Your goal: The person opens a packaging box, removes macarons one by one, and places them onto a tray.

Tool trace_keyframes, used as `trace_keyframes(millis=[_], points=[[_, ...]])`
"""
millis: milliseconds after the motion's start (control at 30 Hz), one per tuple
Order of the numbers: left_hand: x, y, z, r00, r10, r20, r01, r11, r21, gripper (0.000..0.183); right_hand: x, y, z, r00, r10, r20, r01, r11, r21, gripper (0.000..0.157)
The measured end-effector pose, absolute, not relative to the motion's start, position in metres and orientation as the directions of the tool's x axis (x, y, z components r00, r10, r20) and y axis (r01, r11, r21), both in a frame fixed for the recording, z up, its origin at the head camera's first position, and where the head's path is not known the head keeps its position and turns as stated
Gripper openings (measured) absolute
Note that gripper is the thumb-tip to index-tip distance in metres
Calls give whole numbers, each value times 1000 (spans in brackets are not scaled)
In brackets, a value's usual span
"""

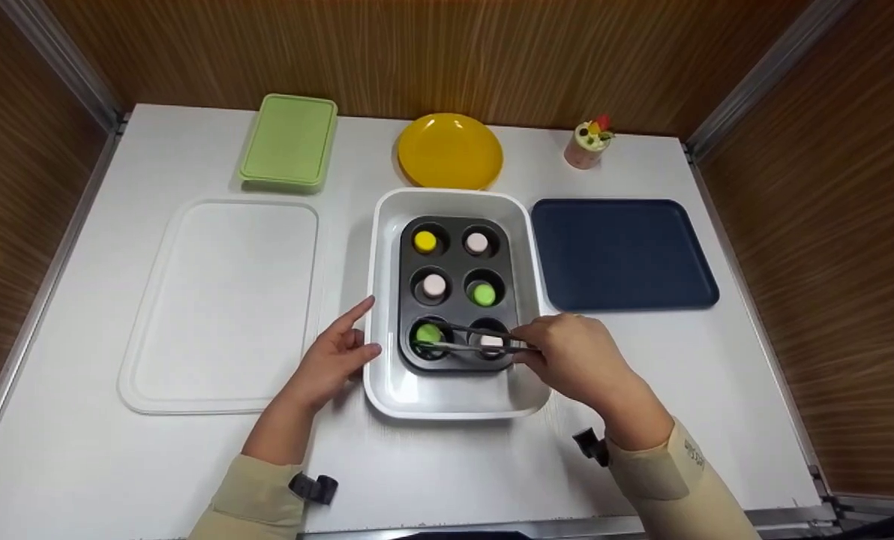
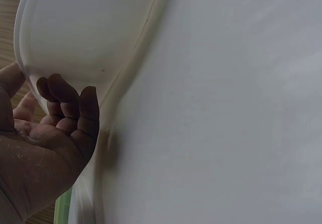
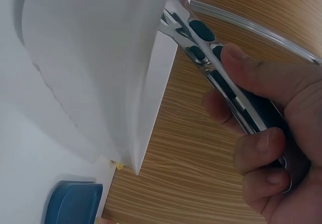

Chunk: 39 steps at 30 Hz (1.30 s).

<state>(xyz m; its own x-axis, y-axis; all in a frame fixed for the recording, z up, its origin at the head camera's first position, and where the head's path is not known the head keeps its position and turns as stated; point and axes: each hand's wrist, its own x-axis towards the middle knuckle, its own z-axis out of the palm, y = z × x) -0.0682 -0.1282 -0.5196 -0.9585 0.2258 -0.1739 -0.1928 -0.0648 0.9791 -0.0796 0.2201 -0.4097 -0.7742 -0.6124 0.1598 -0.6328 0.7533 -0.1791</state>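
My right hand [image 1: 578,356] grips metal tongs [image 3: 221,78] with dark handle inserts. Their arms reach left across the front of a dark muffin tin [image 1: 456,259], with the tips at a green cylinder [image 1: 427,333] in the front-left cup; whether they squeeze it, I cannot tell. Other cups hold a yellow piece [image 1: 424,241], another green piece [image 1: 484,294] and three pale pink ones, including one [image 1: 491,342] partly behind the tongs. The tin sits inside a white basin [image 1: 454,405]. Beside its left wall is my left hand [image 1: 334,360], index finger and thumb extended to the rim.
A white lid-like tray [image 1: 229,300] lies at left and a navy tray [image 1: 623,255] at right. Along the back stand a green lidded box [image 1: 289,142], a yellow plate [image 1: 451,150] and a decorated dessert cup [image 1: 588,146]. Wood-grain panels [image 1: 447,52] border the table.
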Motion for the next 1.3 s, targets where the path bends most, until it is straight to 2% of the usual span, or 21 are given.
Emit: trace_keyframes(millis=[267, 567, 900, 1100, 1300], points=[[-67, -128, -518, -961, 222, -167, -186, -67, 980, 75, -78, 233, -403, -790, -588, 177, -614, 754, -234, 20], [-67, -128, -518, -960, 218, -176, -189, -40, 981, 75, -82, 253, -389, -785, -560, 266, -616, 748, -247, 22], [-66, -127, -518, -959, 208, -191, -200, -25, 979, 75, -93, 277, -378, -788, -465, 404, -578, 784, -226, 27], [-65, -127, -518, -961, 207, -185, -196, -31, 980, 74, -105, 291, -377, -798, -347, 492, -496, 842, -211, 30], [-65, -126, -519, -964, 199, -176, -187, -37, 982, 73, -117, 300, -380, -851, -217, 478, -358, 906, -226, 30]])
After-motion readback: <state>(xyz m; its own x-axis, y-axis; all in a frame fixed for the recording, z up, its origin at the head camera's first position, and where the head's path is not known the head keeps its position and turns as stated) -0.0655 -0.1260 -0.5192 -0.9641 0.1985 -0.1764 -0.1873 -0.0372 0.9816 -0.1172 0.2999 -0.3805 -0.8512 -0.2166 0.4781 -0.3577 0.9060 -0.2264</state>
